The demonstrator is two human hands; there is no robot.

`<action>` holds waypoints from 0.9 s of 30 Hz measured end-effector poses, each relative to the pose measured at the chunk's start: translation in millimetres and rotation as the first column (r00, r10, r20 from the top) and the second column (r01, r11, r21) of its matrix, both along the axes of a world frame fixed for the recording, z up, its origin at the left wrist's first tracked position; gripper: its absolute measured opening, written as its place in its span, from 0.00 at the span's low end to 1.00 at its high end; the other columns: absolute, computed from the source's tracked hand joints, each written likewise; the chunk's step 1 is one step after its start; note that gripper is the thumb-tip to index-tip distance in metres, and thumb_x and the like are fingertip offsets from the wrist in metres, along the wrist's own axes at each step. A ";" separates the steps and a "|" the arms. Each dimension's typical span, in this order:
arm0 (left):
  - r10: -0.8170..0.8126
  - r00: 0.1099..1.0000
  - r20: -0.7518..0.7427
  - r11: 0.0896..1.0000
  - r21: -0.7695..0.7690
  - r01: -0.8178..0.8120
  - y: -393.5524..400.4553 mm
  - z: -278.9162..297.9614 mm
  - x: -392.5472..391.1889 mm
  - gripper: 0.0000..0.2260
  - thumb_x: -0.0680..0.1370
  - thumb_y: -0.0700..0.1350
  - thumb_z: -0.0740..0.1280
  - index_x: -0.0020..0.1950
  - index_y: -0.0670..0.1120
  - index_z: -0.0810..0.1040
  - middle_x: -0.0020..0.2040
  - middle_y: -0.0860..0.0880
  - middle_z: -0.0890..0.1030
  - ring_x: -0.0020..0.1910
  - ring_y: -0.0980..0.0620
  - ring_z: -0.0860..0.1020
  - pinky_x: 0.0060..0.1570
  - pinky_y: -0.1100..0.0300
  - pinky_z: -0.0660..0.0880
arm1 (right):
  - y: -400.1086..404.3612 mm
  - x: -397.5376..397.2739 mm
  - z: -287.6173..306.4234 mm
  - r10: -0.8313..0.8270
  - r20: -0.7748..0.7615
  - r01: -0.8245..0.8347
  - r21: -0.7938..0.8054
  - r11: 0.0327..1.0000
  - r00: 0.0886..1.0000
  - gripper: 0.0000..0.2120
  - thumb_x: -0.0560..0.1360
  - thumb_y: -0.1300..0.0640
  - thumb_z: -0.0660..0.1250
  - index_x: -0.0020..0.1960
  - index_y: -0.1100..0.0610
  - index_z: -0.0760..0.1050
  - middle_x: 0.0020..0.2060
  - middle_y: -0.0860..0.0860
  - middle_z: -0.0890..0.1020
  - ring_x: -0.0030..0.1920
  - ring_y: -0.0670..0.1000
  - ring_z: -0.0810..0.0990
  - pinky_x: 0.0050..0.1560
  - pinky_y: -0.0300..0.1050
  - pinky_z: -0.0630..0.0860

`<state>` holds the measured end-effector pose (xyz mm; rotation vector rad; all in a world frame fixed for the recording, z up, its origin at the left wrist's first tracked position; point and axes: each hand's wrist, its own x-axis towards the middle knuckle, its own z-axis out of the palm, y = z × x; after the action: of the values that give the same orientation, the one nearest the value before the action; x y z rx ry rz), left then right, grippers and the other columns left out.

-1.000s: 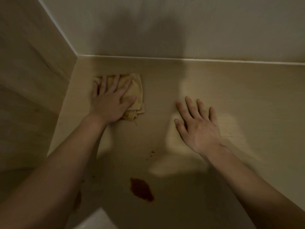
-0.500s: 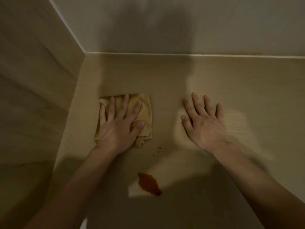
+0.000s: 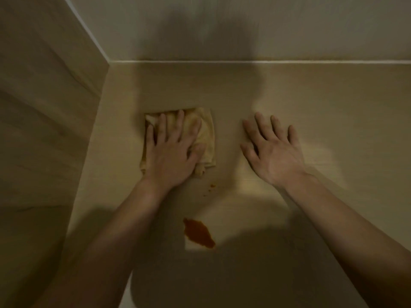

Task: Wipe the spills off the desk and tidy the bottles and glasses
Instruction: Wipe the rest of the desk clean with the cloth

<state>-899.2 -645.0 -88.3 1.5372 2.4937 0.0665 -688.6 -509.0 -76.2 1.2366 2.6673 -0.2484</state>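
My left hand (image 3: 171, 152) lies flat on a folded yellow cloth (image 3: 205, 138), pressing it onto the pale wooden desk (image 3: 289, 90). My right hand (image 3: 273, 150) rests flat on the bare desk to the right of the cloth, fingers spread, holding nothing. A reddish-orange spill (image 3: 198, 232) sits nearer to me, between my forearms. A few small orange specks (image 3: 211, 187) lie just below the cloth. No bottles or glasses are in view.
A wooden side panel (image 3: 44, 107) rises at the left and a pale wall (image 3: 222, 25) stands behind the desk; they meet in a corner. Dark shadow covers the near part of the desk.
My left hand has slid the cloth from the back left corner toward me and to the right, closer to the specks. My right hand has stayed flat on the desk.
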 end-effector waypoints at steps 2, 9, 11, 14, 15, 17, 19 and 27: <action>-0.007 1.000 -0.001 1.000 0.002 0.007 -12.2 0.0 25.5 0.29 0.78 0.69 0.37 0.79 0.67 0.41 0.83 0.54 0.42 0.81 0.42 0.41 0.75 0.39 0.38 | 0.7 0.3 0.8 0.002 0.001 -0.002 -0.001 1.000 1.000 0.30 0.82 0.36 0.43 0.82 0.40 0.43 0.83 0.46 0.45 0.82 0.56 0.44 0.78 0.64 0.46; 0.006 1.000 0.007 1.000 -0.004 -0.006 -15.7 -5.3 49.9 0.26 0.77 0.71 0.34 0.75 0.70 0.33 0.80 0.58 0.35 0.80 0.45 0.35 0.73 0.41 0.31 | 0.5 0.2 4.8 -0.004 0.000 0.004 -0.028 1.000 1.000 0.29 0.82 0.36 0.43 0.81 0.39 0.42 0.82 0.45 0.44 0.82 0.55 0.43 0.78 0.64 0.44; 0.012 1.000 0.003 1.000 0.005 -0.012 1.2 -3.3 42.7 0.28 0.77 0.71 0.36 0.77 0.69 0.38 0.81 0.57 0.38 0.80 0.44 0.37 0.75 0.40 0.34 | 0.9 -0.7 6.5 -0.007 -0.002 0.007 -0.040 0.999 1.000 0.29 0.82 0.36 0.43 0.82 0.39 0.43 0.82 0.45 0.43 0.82 0.55 0.42 0.78 0.64 0.44; 0.013 1.000 0.006 1.000 -0.001 -0.013 32.9 1.3 29.7 0.29 0.78 0.71 0.39 0.79 0.68 0.44 0.82 0.57 0.40 0.81 0.43 0.39 0.76 0.38 0.36 | -1.9 0.2 9.2 -0.013 -0.018 0.012 -0.038 0.999 1.000 0.30 0.82 0.37 0.43 0.82 0.42 0.46 0.83 0.46 0.45 0.82 0.56 0.43 0.78 0.64 0.43; 0.011 1.000 0.009 1.000 -0.011 -0.011 41.4 2.9 25.9 0.29 0.78 0.71 0.41 0.79 0.67 0.44 0.82 0.57 0.40 0.81 0.42 0.39 0.76 0.38 0.36 | -3.8 1.1 10.2 -0.017 -0.031 0.016 -0.034 0.999 0.999 0.30 0.82 0.37 0.44 0.82 0.42 0.47 0.83 0.47 0.46 0.82 0.56 0.43 0.78 0.65 0.43; 0.005 1.000 0.015 1.000 -0.015 -0.005 49.2 3.6 22.5 0.29 0.79 0.70 0.42 0.80 0.67 0.44 0.83 0.56 0.40 0.81 0.42 0.39 0.76 0.38 0.36 | -8.0 4.4 11.8 -0.030 -0.059 0.028 -0.023 0.999 0.998 0.29 0.83 0.37 0.45 0.82 0.43 0.48 0.83 0.47 0.47 0.82 0.57 0.43 0.78 0.64 0.43; -0.009 1.000 0.012 1.000 0.003 0.009 44.5 1.8 25.0 0.29 0.79 0.70 0.41 0.80 0.66 0.44 0.83 0.55 0.41 0.81 0.42 0.39 0.76 0.39 0.37 | -11.6 8.7 13.0 -0.042 -0.080 0.041 -0.023 0.999 0.996 0.29 0.83 0.38 0.45 0.82 0.43 0.49 0.83 0.47 0.47 0.82 0.57 0.42 0.78 0.64 0.42; -0.050 0.999 -0.015 0.998 0.029 0.051 -17.6 -0.3 70.4 0.28 0.79 0.69 0.38 0.80 0.66 0.41 0.83 0.53 0.43 0.81 0.41 0.42 0.77 0.39 0.40 | -26.4 25.3 15.9 -0.100 -0.091 0.095 -0.060 0.994 0.991 0.29 0.83 0.37 0.44 0.82 0.43 0.48 0.83 0.45 0.46 0.81 0.55 0.40 0.78 0.64 0.40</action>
<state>-828.8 -662.6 -88.7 1.6171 2.4743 0.0845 -663.2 -535.4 -60.2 1.3723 2.6611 -0.4027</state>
